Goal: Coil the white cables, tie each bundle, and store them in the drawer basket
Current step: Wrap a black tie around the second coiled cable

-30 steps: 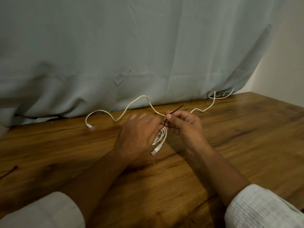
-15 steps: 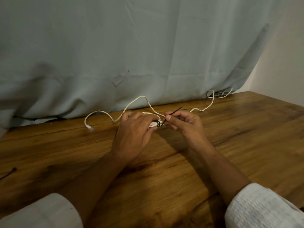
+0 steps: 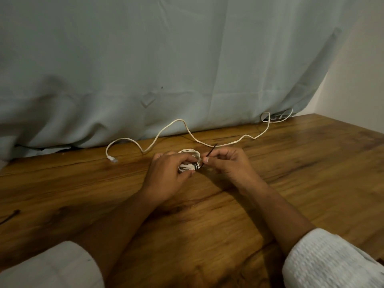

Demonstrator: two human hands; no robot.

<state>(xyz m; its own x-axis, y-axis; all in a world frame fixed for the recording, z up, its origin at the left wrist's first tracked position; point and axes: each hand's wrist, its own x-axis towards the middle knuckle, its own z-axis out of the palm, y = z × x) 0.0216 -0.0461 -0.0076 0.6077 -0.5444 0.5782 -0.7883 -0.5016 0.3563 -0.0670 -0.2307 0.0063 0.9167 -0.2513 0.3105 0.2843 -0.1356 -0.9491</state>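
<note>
Here, gripping a coiled white cable bundle (image 3: 188, 152) in the left hand (image 3: 168, 173), with the fingers (image 3: 180, 157) curled over the coil's top and the thumb pressed against its near side. Held at the middle of the wooden worktop (image 3: 311, 173), low over the wood; impossible to tell whether touching it. Wrapped on the bundle's right side with a black tie (image 3: 196, 166), a dark band across the white strands. Pinching the tie's free tail (image 3: 212, 149) in the right hand (image 3: 228, 165), between thumb and curled forefinger, just right of the bundle, with the tail angled up and away to the far right. Closed tight on that thin strip, with the remaining fingers folded loosely toward the palm.

Beyond the hands, stretched along the far side of the worktop: a loose white cable (image 3: 178, 121), uncoiled, running in waves from a plug (image 3: 112, 159) at far left to a small tangle at far right, against the hanging grey-green cloth (image 3: 166, 59). Lying just behind the bundle, apart from it.

At the near left edge, well apart from the hands: a second black tie (image 3: 11, 216), flat on the wood and partly cut off by the frame. In the near corners, at the forearms: white sleeves (image 3: 328, 260). Off to the far right, past the cloth: a pale wall (image 3: 357, 80).
</note>
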